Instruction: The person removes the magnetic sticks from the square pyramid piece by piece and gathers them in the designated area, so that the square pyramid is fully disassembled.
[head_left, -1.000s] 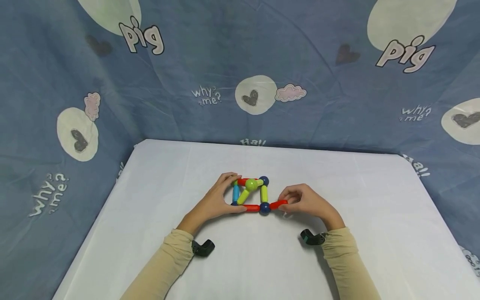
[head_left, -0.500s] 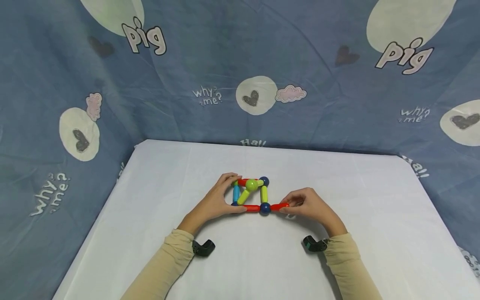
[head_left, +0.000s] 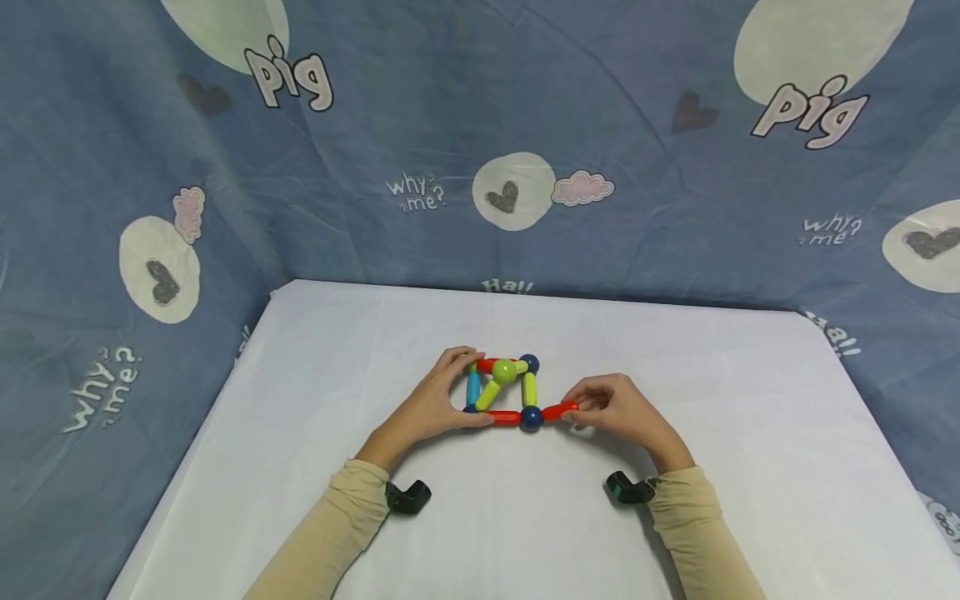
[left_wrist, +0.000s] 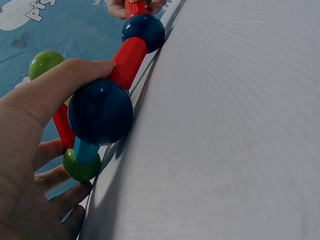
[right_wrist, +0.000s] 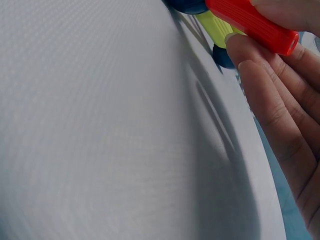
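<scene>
A toy frame of magnetic rods and balls stands on the white table, with a blue corner ball (head_left: 531, 418) at its near right. My left hand (head_left: 420, 408) grips its left side, thumb along the near red rod (left_wrist: 129, 62) by another blue ball (left_wrist: 101, 112), fingers around the far side at a green ball (left_wrist: 82, 165). A raised green ball (head_left: 504, 371) tops a slanted green rod (head_left: 488, 394). My right hand (head_left: 626, 412) pinches a separate red rod (right_wrist: 252, 25) between thumb and fingers. This rod's inner end meets the near right blue ball, its outer end tilted slightly up.
The white-covered table (head_left: 480, 517) spreads around the frame. Behind it hangs a blue patterned cloth (head_left: 420, 242). Dark wrist cameras, one the left camera (head_left: 408, 497) and one the right camera (head_left: 630, 488), sit close above the table.
My right hand has shifted slightly right and nearer. The red rod it pinches levelled out, then tipped up a little at its outer end. My left hand and the frame have barely moved.
</scene>
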